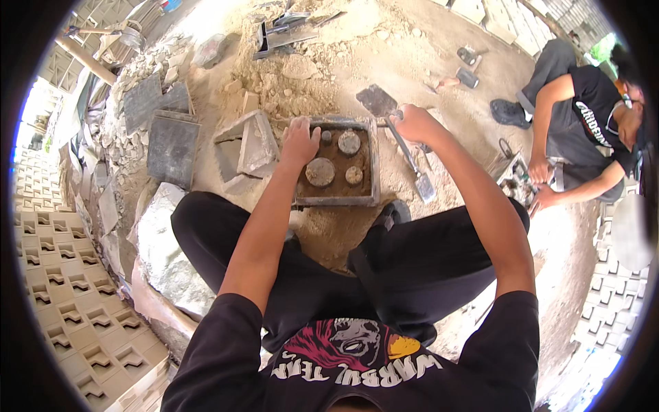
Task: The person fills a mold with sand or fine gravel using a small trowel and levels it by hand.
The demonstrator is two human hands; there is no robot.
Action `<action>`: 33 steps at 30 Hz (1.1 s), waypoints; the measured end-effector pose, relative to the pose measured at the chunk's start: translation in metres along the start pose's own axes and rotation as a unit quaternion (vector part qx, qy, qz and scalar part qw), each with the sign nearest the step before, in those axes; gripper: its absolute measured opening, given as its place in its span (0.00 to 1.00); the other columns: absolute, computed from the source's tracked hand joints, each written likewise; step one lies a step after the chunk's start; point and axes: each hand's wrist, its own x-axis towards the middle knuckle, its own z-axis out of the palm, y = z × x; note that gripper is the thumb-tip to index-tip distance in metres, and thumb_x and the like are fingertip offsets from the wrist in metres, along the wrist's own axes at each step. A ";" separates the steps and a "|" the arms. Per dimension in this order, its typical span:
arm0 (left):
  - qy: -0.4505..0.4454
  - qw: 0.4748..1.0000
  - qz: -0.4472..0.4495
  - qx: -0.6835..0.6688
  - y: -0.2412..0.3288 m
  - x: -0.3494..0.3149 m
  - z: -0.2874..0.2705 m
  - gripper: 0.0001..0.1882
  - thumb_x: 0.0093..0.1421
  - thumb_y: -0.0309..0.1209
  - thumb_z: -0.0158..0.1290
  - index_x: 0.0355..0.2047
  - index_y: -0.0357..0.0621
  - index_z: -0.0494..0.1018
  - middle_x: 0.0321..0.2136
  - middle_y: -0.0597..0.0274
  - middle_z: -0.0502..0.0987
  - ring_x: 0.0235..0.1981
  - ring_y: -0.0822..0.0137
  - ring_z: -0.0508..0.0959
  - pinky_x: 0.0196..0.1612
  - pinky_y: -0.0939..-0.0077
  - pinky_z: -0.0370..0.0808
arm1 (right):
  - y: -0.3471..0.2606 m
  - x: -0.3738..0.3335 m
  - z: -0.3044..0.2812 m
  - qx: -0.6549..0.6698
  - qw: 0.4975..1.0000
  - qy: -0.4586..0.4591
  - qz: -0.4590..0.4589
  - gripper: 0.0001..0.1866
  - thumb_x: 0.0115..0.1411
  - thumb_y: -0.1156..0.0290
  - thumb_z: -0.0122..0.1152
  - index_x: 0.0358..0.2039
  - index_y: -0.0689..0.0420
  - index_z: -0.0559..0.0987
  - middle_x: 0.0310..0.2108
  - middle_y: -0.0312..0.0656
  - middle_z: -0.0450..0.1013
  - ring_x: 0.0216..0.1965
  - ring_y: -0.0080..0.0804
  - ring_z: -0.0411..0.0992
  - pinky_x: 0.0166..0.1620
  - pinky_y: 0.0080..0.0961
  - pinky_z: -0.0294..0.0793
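Observation:
In front of my crossed legs stands a square moulding frame (pixel 376 165) holding dark sand. Two larger round discs, a light one (pixel 349 142) and one lower left (pixel 320 172), sit in the sand with two smaller round pieces (pixel 354 175). My left hand (pixel 302 141) is closed over the frame's upper left rim, its thumb toward the inside. Off the upper right corner, my right hand (pixel 415 125) has curled fingers by a thin rod at the frame; what they grip is hidden. A flat-bladed trowel (pixel 377 100) and a narrow metal spatula (pixel 424 187) lie right beside that hand.
Dark square plates (pixel 173 147) and an angular pale block (pixel 257 144) lie to the left. Loose sand (pixel 295 82) and metal pieces (pixel 278 38) are beyond. On the right a co-worker (pixel 583 130) handles a small object. Patterned blocks (pixel 75 295) are stacked lower left.

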 end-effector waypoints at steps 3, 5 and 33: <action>-0.019 0.999 -0.003 0.042 -0.007 0.015 0.006 0.28 0.66 0.47 0.43 0.58 0.40 0.67 0.60 0.48 0.66 0.65 0.52 0.60 0.67 0.50 0.53 | -0.008 0.036 -0.012 -0.010 0.998 -0.054 0.007 0.25 0.61 0.57 0.55 0.35 0.73 0.77 0.31 0.64 0.77 0.37 0.55 0.79 0.44 0.42 0.76; -0.027 0.998 -0.008 0.059 -0.017 0.030 0.009 0.27 0.66 0.47 0.43 0.57 0.40 0.68 0.59 0.48 0.68 0.64 0.52 0.62 0.67 0.51 0.54 | -0.024 0.065 -0.014 -0.026 0.995 -0.099 0.008 0.27 0.62 0.54 0.55 0.35 0.73 0.77 0.29 0.62 0.77 0.35 0.52 0.79 0.42 0.42 0.76; 0.047 0.997 0.006 -0.066 -0.027 0.039 0.010 0.20 0.65 0.44 0.47 0.42 0.38 0.75 0.48 0.48 0.75 0.54 0.48 0.71 0.59 0.53 0.63 | -0.024 0.241 0.106 0.208 0.967 0.124 -0.076 0.25 0.63 0.50 0.54 0.46 0.61 0.74 0.34 0.57 0.78 0.39 0.48 0.78 0.42 0.39 0.74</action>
